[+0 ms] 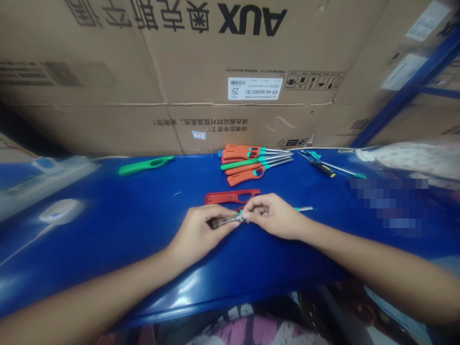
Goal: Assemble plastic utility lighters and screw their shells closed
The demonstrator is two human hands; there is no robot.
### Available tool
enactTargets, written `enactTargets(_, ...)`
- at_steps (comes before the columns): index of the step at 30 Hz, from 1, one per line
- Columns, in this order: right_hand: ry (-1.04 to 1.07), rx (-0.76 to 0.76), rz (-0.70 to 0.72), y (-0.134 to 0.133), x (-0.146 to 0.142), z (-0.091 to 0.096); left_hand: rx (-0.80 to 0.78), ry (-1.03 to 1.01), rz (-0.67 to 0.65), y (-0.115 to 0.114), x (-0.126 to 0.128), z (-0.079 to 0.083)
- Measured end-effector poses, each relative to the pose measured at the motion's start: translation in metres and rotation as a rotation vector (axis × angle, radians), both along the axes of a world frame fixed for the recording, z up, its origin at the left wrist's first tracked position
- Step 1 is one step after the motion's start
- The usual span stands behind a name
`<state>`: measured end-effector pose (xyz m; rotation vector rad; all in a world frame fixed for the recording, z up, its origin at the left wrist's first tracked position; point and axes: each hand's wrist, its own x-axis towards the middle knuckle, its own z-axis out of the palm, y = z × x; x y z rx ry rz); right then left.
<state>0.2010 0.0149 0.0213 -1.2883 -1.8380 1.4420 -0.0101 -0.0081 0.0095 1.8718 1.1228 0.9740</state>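
Note:
My left hand point(206, 225) is closed around a translucent smoky lighter fuel tank point(223, 221), holding it just above the blue table. At the tank's right end my right hand point(271, 214) pinches a small pale fitting between thumb and fingertips; its details are too small to make out. Just behind the hands lies a red lighter casing half point(224, 197), its hollow inside facing up. A metal lighter tube point(305, 208) with a teal base shows beyond my right hand, partly hidden by it.
Several orange and green long-nosed lighters point(244, 165) are piled against a large cardboard box point(187, 96). A green lighter casing point(145, 165) lies to the left. Beyond them are a white corded device point(62, 211) and, at right, a black-yellow screwdriver point(323, 168).

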Motion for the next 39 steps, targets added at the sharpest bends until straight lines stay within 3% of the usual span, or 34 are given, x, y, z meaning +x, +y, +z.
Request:
enactTargets(11,-0.053,0.137,0.060,-0.0006,0.0073,0.0073,-0.009,0.022,0.006,0.0030,-0.0022,0.0039)
enactTargets(17,-0.063,0.132,0.024,0.0010,0.0059,0.0053,-0.009,0.086,0.015,0.0039,-0.0046,0.0032)
enactTargets(31,0.014,0.025,-0.010,-0.0031,0.0009,0.0009,0.033,0.019,0.000,0.0020,-0.0027,-0.0019)
enactTargets(39,-0.039,0.102,0.030,0.0026,0.0054,0.0092,0.076,0.157,-0.071,0.0045,-0.0083,0.0052)
